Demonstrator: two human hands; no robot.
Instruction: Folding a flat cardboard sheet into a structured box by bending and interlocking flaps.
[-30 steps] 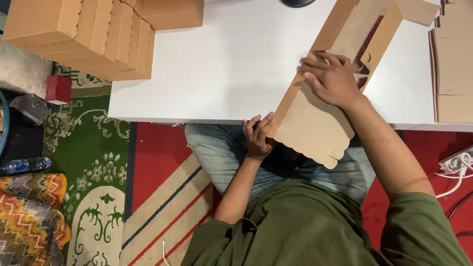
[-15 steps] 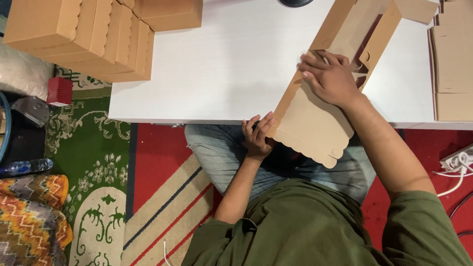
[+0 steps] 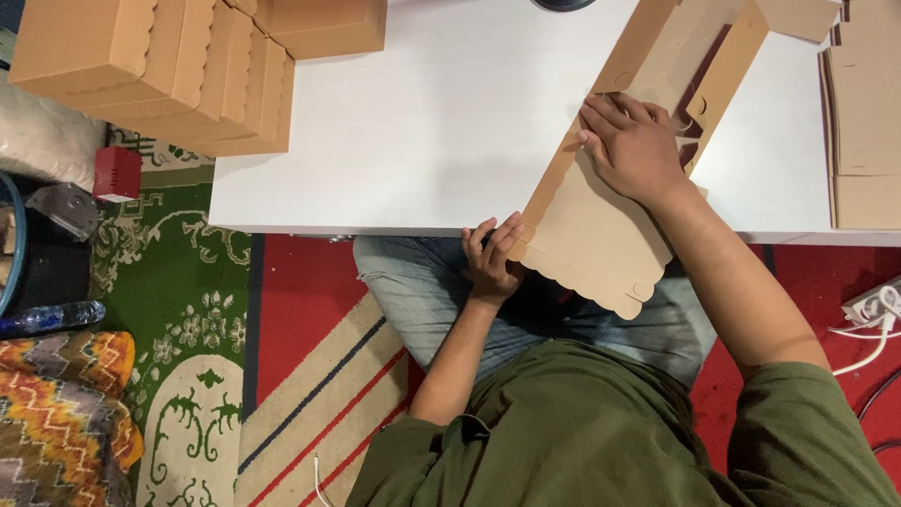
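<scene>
The flat cardboard box blank lay at the centre right of the frame, running diagonally from the upper right down to the lower centre; its scalloped end hung past the near edge of the white table, above your lap; its far end, with side walls partly raised, rested on the table top. Your right hand lay palm down on the middle of the blank, fingers spread and fairly flat, pressing the board rather than gripping it; the fingertips sat along a fold line near the raised walls. Your left hand was at the table edge, fingers curled, the fingertips touching the blank's lower left corner; whether they pinched the board could not be told. To the upper left of the frame stood a stack of folded cardboard boxes with scalloped flaps, on the table corner and well apart from the blank; at the right edge of the frame lay a pile of flat blanks, near the worked blank but not touching it. A patterned rug covered the floor at the left; a white power strip lay at the lower right.
</scene>
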